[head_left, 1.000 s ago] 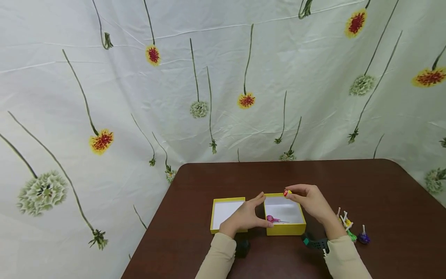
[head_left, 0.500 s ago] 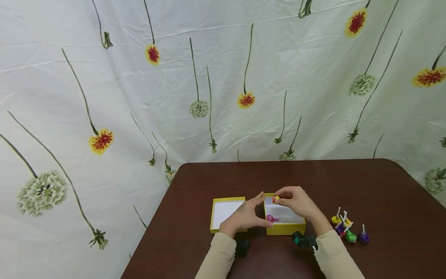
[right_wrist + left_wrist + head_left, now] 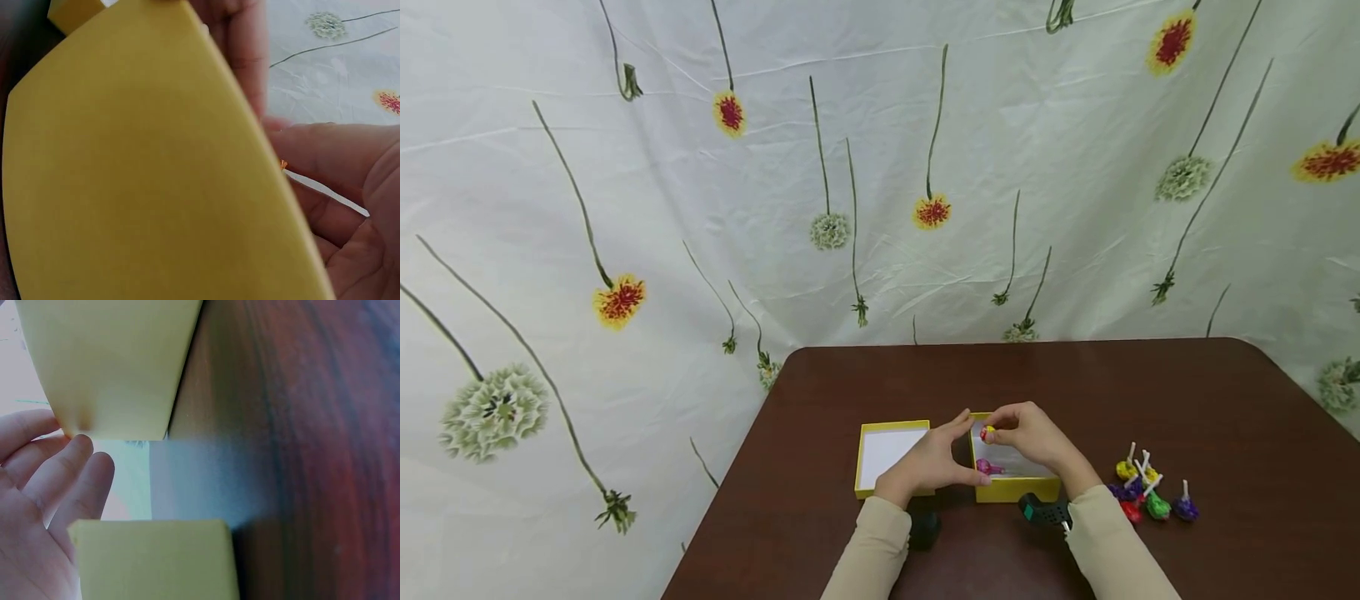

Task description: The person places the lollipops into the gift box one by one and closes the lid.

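My right hand [image 3: 1033,437] pinches a lollipop [image 3: 987,433] with a red and yellow wrapper over the inside of a yellow box [image 3: 1017,491]. Its white stick [image 3: 331,192] runs back under the fingers in the right wrist view, where the box wall hides the candy head. A pink lollipop [image 3: 988,467] lies inside the box near its left wall. At the box's left side, my left hand [image 3: 927,463] rests with thumb and forefinger spread from near corner to far corner. The left wrist view shows its straight fingers [image 3: 59,469] touching the yellow wall.
A shallow yellow tray or lid [image 3: 891,452] with white inside lies left of the box. Right of the right forearm sits a cluster of lollipops, among them a green one [image 3: 1157,506] and a purple one [image 3: 1185,509]. A patterned cloth [image 3: 880,192] hangs behind the table.
My right hand has moved left with the red and yellow lollipop, from the box's far right corner to its far left part. The left hand has stayed in place.
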The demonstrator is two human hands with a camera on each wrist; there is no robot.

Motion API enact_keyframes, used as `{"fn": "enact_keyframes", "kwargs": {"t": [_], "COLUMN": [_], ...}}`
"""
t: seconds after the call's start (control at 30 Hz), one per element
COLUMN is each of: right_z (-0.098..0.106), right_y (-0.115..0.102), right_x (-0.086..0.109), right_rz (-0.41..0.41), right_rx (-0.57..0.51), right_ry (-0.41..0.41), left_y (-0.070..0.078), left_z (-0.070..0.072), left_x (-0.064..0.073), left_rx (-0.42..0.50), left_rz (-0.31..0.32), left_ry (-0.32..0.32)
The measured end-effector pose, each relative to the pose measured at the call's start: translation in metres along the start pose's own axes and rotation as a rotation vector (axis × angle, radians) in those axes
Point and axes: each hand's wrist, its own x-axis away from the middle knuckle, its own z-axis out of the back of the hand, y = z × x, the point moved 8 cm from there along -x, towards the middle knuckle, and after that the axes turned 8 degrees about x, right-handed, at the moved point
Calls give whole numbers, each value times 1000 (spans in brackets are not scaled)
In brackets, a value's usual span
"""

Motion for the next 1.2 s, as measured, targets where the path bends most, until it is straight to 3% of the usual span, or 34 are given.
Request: {"fn": "enact_keyframes", "kwargs": {"t": [0.3, 0.9, 1.2], "right_z": [-9, -24, -30], "right_y": [0, 8, 12], "right_x": [-4, -11, -9], "right_rz": [22, -26, -53], "right_rx": [6, 42, 32], "right_ry": [-52, -47, -125], "left_y": [-2, -1, 0], "left_z": [-1, 0, -1], "left_x": [0, -2, -2], "left_rx": [-5, 10, 12], "left_rz": [-5, -13, -18], "left_ry": [-3, -10, -7]}}
